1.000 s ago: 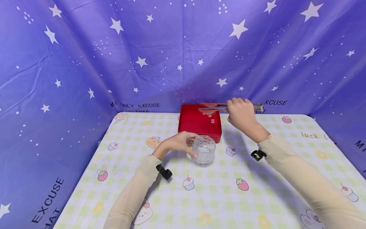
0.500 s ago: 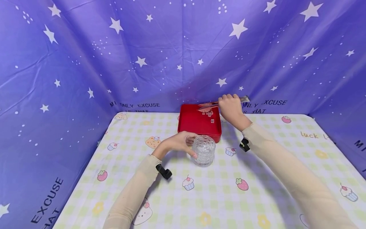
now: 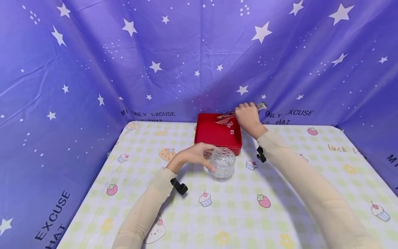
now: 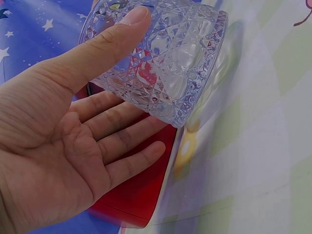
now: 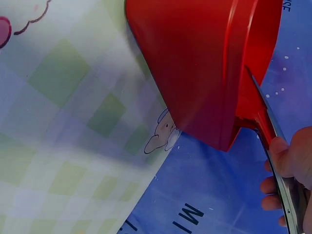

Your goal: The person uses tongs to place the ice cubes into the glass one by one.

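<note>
A clear cut-glass tumbler (image 3: pixel 222 165) stands on the tablecloth in front of the red tray (image 3: pixel 209 133). My left hand (image 3: pixel 194 154) holds it from the left, thumb on the near side and fingers behind. In the left wrist view the thumb presses on the patterned glass wall. Metal tongs (image 5: pixel 291 207) are gripped in my right hand (image 3: pixel 248 119) above the tray's back right corner. Their tips reach down into the tray beside several small clear cubes (image 3: pixel 231 132). Whether a cube is between the tips I cannot tell.
A checked tablecloth (image 3: pixel 174 221) with cupcake and strawberry prints covers the table. Blue star-printed curtains (image 3: pixel 186 41) rise at the back and both sides. The tray's raised wall (image 5: pixel 190 63) stands close to the right hand.
My right hand has moved left with the tongs, whose tips are lower in the tray and whose arms look closer together. The left hand and tumbler have stayed put.
</note>
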